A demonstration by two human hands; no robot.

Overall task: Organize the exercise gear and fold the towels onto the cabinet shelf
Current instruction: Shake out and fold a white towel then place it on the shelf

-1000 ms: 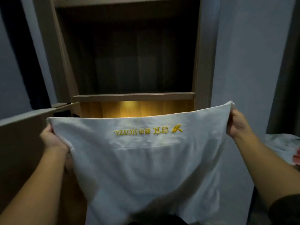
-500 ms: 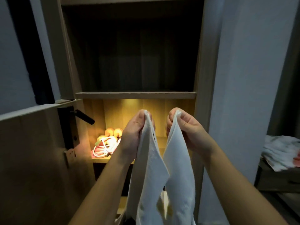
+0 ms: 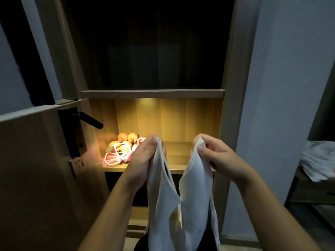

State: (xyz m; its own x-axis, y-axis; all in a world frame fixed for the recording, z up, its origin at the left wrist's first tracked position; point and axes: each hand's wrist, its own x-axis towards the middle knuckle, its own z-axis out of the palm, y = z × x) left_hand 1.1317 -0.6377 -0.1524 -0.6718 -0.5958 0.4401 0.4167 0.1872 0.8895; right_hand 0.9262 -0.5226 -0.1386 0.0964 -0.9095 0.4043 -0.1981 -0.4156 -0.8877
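from the head view, my left hand (image 3: 145,158) and my right hand (image 3: 215,156) are both raised in front of the lit cabinet shelf (image 3: 179,156), near each other but apart. each one pinches an upper corner of the white towel (image 3: 163,205) between curled fingers and thumb. the towel hangs down from the two grips in a deep fold, its two halves meeting below the shelf's front edge, and a patch of yellow stitching shows low in the crease. it hangs in the air in front of the shelf, not resting on it.

at the left end of that shelf lies the exercise gear: a loosely coiled pink and white rope (image 3: 116,157), and just behind it two rounded orange things (image 3: 127,137) that i cannot make out clearly. the right part of the shelf is bare wood under a warm lamp.

above the shelf is a wooden board (image 3: 152,93) and a dark compartment. left of the shelf stands an open door with a black handle (image 3: 90,120). far to the right of the shelf, a low surface (image 3: 308,189) carries a crumpled heap of white cloth (image 3: 317,160).
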